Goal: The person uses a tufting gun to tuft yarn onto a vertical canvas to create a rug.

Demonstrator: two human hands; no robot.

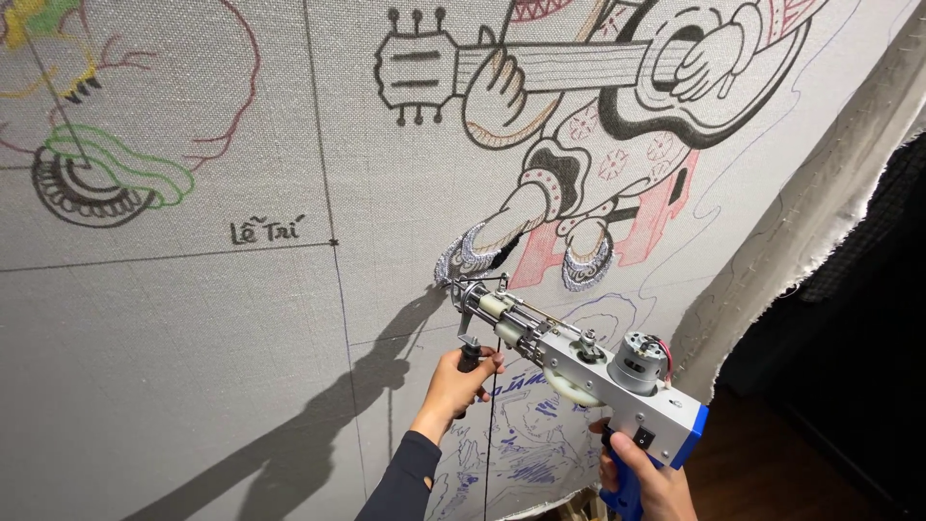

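tool: tufting gun, silver metal body with blue rear and blue handle, small motor with red wires on top, needle end pointing up-left
tool position: needle tip touching the cloth at the grey tufted shoe of the drawn figure, lower middle of the cloth
left hand: grip wrapped tight around the black front handle under the gun's nose, dark sleeve on the forearm
right hand: grip wrapped around the blue rear handle, fingers curled, partly cut off by the frame's bottom edge
yarn: dark strand hanging straight down from the gun's front, between the two hands
cloth: grey stretched backing, upright, loose frayed edge along the right side
drawing: guitar player outline toward the upper right of the cloth, red filled patch by the legs, blue sketch lines near the bottom edge
other marks: green and black tufted shape near the cloth's upper left corner
shadow: gun and arm shadow on the cloth, left of the left hand
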